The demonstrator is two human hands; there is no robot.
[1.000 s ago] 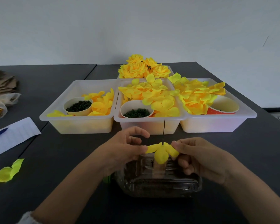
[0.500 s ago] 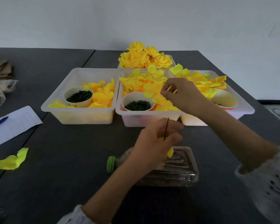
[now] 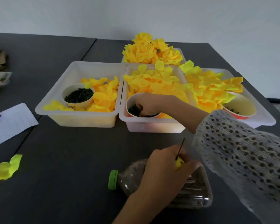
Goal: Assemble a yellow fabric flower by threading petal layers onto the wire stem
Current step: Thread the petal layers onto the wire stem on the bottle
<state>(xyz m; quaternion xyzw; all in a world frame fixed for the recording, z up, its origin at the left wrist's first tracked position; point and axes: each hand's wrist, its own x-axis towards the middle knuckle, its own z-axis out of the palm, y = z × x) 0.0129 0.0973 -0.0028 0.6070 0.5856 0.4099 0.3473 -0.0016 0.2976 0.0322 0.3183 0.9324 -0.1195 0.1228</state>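
My left hand is closed around a partly built yellow flower, whose thin dark wire stem sticks up between the fingers. It hovers over a clear plastic bottle lying on its side. My right hand reaches into the paper cup of small dark green pieces in the middle tray; its fingertips are down among the pieces and hidden. Loose yellow petal layers fill that tray behind the cup.
A left tray holds petals and another cup of green pieces. The right tray has petals and a red cup. Finished yellow flowers sit behind. A loose petal and paper with pen lie at left.
My right hand moved from the petals down into the middle tray's cup of green pieces. My left hand still grips the stem and flower, which sit lower in the frame as the view shifted.
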